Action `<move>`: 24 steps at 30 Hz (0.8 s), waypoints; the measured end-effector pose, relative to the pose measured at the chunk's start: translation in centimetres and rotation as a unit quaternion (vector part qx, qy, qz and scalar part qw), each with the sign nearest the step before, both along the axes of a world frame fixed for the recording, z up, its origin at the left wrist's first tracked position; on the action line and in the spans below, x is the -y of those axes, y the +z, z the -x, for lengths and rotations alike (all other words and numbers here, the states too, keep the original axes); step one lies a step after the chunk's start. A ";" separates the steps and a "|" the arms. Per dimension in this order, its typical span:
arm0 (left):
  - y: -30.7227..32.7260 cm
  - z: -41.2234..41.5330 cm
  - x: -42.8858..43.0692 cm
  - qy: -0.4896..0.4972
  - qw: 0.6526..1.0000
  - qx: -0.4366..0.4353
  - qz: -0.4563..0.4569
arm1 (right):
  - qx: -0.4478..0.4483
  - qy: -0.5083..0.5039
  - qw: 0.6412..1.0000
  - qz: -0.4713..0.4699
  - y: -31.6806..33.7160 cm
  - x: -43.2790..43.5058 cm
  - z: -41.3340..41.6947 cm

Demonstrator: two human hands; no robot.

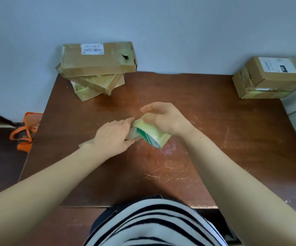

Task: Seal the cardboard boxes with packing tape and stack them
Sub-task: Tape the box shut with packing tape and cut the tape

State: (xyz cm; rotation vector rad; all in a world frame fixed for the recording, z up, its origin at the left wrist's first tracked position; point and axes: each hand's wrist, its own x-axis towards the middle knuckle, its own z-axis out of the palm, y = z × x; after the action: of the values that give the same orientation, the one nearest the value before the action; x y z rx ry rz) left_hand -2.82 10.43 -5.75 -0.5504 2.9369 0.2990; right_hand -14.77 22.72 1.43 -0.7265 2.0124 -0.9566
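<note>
Gripping the tape roll (152,133), right hand (165,119) meets left hand (113,135), which seemingly pinches a half-hidden strip (132,134)

Scratched brown table (214,132) against pale grey wall (161,23).
</note>
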 end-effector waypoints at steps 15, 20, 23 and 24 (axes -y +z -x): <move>-1.6 0.8 2.8 0.045 0.998 0.032 0.017 | -0.063 -0.059 0.995 0.045 -4.3 -0.8 -3.0; -1.0 1.0 3.6 0.101 0.949 0.037 -0.297 | 0.023 -0.099 0.992 0.071 -3.7 -0.5 -1.7; -2.2 1.5 4.3 0.116 0.952 0.060 -0.278 | 0.097 -0.078 0.992 0.034 -4.5 0.7 -0.8; -2.5 1.5 4.5 0.125 0.967 0.032 -0.222 | 0.100 -0.074 0.992 0.025 -4.9 1.4 -0.5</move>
State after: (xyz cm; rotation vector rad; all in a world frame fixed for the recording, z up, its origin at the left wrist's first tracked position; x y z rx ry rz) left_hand -4.31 5.95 -8.29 -0.8352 2.6090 0.9172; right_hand -14.23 21.37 -3.47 -0.4913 1.8904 -1.1235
